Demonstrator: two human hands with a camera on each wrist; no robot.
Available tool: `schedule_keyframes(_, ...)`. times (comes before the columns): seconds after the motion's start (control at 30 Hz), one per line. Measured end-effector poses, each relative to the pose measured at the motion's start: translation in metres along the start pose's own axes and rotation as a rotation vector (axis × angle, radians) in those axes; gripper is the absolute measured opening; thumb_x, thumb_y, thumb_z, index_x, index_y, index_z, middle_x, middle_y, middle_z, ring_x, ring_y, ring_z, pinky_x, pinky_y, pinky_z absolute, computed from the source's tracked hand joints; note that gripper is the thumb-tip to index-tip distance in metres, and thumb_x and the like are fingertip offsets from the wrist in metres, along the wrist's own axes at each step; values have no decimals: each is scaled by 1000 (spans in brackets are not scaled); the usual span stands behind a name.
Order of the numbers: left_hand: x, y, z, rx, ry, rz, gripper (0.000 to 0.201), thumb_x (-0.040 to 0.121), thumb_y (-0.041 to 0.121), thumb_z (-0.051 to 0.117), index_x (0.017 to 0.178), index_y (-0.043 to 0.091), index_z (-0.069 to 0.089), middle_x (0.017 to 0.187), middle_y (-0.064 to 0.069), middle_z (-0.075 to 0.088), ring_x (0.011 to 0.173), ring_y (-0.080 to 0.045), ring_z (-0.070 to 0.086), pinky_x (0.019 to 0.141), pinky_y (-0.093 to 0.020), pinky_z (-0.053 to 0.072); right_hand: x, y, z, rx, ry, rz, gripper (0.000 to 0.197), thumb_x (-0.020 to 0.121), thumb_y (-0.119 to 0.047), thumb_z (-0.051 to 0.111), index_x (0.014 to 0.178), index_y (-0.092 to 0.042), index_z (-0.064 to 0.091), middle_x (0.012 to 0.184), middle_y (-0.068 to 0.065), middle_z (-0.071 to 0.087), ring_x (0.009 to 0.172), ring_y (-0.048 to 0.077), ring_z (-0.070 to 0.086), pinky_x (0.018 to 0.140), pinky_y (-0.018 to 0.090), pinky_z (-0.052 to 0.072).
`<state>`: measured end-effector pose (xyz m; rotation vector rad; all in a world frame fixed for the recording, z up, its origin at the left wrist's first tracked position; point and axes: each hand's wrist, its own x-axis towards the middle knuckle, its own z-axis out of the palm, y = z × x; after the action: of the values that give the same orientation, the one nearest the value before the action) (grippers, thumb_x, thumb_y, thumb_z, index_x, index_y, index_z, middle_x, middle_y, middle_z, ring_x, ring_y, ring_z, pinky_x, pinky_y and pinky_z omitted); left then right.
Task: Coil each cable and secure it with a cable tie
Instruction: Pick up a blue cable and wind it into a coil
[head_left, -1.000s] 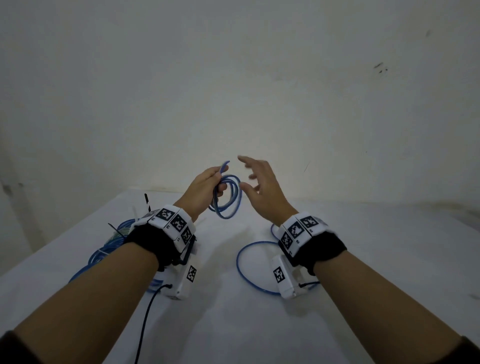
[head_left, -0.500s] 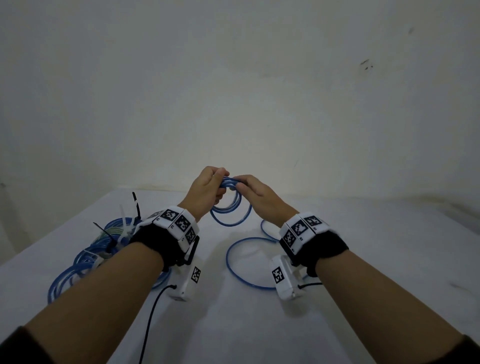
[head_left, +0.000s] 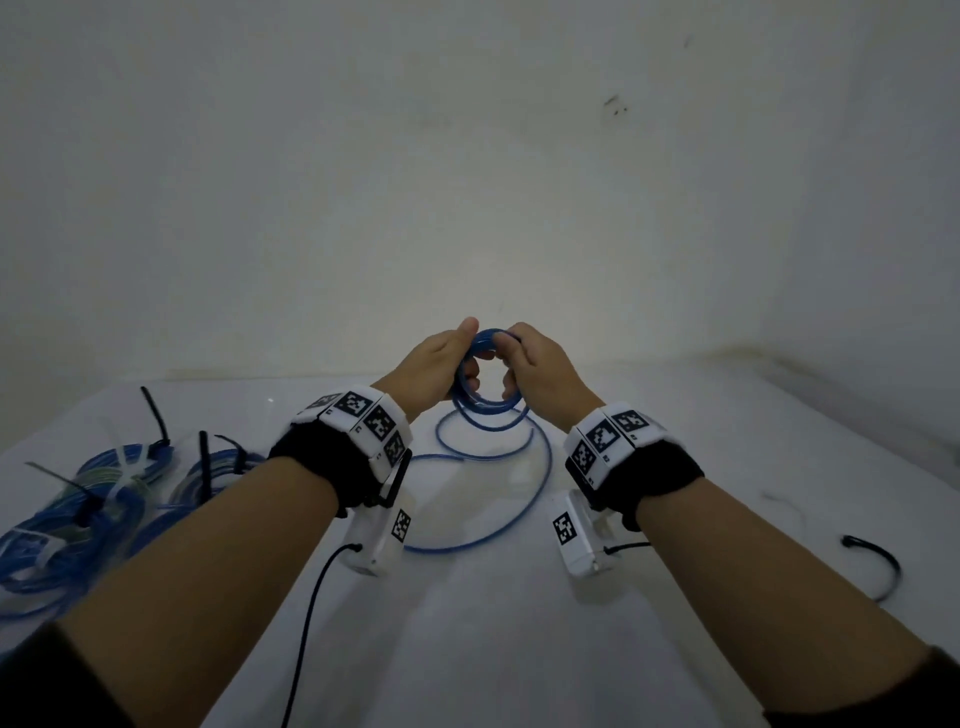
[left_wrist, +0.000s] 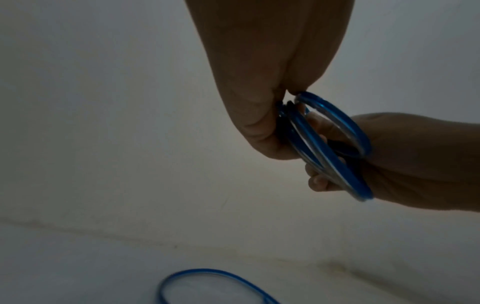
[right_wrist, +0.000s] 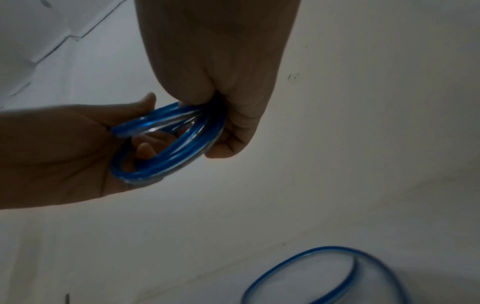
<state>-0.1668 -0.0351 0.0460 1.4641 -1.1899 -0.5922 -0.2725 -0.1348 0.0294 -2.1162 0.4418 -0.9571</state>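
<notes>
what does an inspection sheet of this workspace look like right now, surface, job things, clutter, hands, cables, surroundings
surface: white table, dimly lit.
job's things: blue cable part coiled in the air, its slack looping on the table; black cable tie loose at the right.
clutter: nothing seen.
grippers: left hand and right hand both grip the coil's rim from opposite sides.
cables: tied blue bundles lie at the left with tie tails sticking up; a black lead runs from the left wrist camera.
surroundings: bare pale wall with a few dark marks.

Two hands (head_left: 436, 371) (head_left: 540, 376), one loose blue cable (head_left: 485, 410), one loose black cable tie (head_left: 878, 564), several tied coils (head_left: 104, 499), exact number unclear
</notes>
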Motion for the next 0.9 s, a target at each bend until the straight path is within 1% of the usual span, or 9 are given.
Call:
schedule_keyframes(0.07, 6, 4, 17, -24, -79, -5, 46, 101, 39, 30, 107, 1, 56, 65, 1, 43, 55, -8, 50, 61, -23, 45, -6, 6, -19, -29, 16, 21, 19, 101, -21, 39, 93, -7, 49, 75, -2, 51, 53, 15, 49, 48, 18, 43)
schedule_keyframes(0.17, 14, 8, 44, -55, -160, -23, 31, 102, 27, 32, 98, 4, 53, 67, -2, 44, 55, -10, 52, 58, -22, 51, -20, 14, -47, -54, 12, 70, 19, 101, -21, 39, 93, -7, 50, 75, -6, 50, 52, 13, 50, 49, 18, 44)
schedule_keyframes(0.27, 21, 10, 75, -13, -141, 2, 27, 103, 20, 30, 89, 8, 51, 67, -2, 42, 55, -12, 45, 56, -24, 50, -36, 20, -74, 34, -3, 169, 22, 101, -22, 37, 93, -7, 50, 74, -3, 49, 48, 8, 54, 50, 17, 45)
schedule_keyframes(0.33, 26, 11, 97, 26, -113, 26, 27, 103, 20, 30, 87, 9, 49, 66, -1, 39, 53, -11, 40, 52, -22, 47, -47, 23, -91, 131, 9, 262, 28, 102, -27, 34, 96, -6, 50, 74, 2, 48, 51, 12, 54, 50, 20, 47)
schedule_keyframes(0.4, 29, 12, 120, 25, -123, 25, 30, 102, 22, 29, 84, 10, 48, 65, -1, 38, 53, -11, 38, 52, -23, 44, -56, 28, -107, 117, 46, 314, 31, 102, -31, 32, 100, -6, 50, 73, 3, 48, 54, 14, 52, 50, 21, 45)
schedule_keyframes(0.57, 31, 19, 169, -9, -254, -34, 37, 102, 30, 27, 82, 11, 51, 61, 0, 36, 53, -13, 37, 58, -27, 46, -77, 44, -143, 7, 189, 358, 22, 100, -25, 39, 96, -6, 47, 69, 3, 47, 52, 14, 48, 56, 30, 48)
schedule_keyframes(0.73, 39, 22, 207, 239, -268, 102, 30, 102, 25, 30, 87, 8, 49, 68, -2, 43, 57, -15, 42, 55, -27, 44, -105, 54, -177, 104, 232, 467, 15, 99, -21, 44, 100, -7, 47, 76, 7, 59, 60, 18, 56, 70, 40, 54)
schedule_keyframes(0.8, 39, 21, 223, 241, -289, 113, 28, 102, 26, 30, 84, 12, 47, 69, -1, 44, 58, -16, 41, 57, -29, 42, -115, 56, -192, 136, 254, 475, 10, 97, -17, 49, 93, -8, 48, 78, 11, 61, 60, 20, 57, 68, 38, 55)
schedule_keyframes(0.9, 38, 21, 242, 187, -344, 81, 28, 101, 26, 30, 81, 15, 45, 69, -2, 42, 58, -17, 39, 60, -33, 41, -127, 60, -210, 174, 291, 498, 15, 93, -13, 56, 81, -8, 48, 75, 13, 62, 56, 20, 58, 62, 33, 56)
